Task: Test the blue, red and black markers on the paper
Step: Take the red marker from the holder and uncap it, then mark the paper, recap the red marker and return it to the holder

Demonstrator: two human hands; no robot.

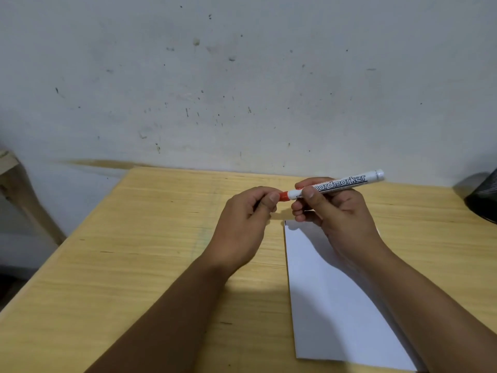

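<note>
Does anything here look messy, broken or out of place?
Nothing serious. The wall is speckled with dark marks and chips, and the paper lies slightly askew on the table. The red marker looks intact between both hands.

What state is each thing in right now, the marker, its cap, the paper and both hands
red marker: held level above the table, barrel in the right hand
red cap: on the marker's end, pinched by the left hand
paper: flat on the table, visible part blank but for a tiny dark mark at its far left corner
left hand: closed on the cap
right hand: closed around the barrel
table: bears the paper
</note>
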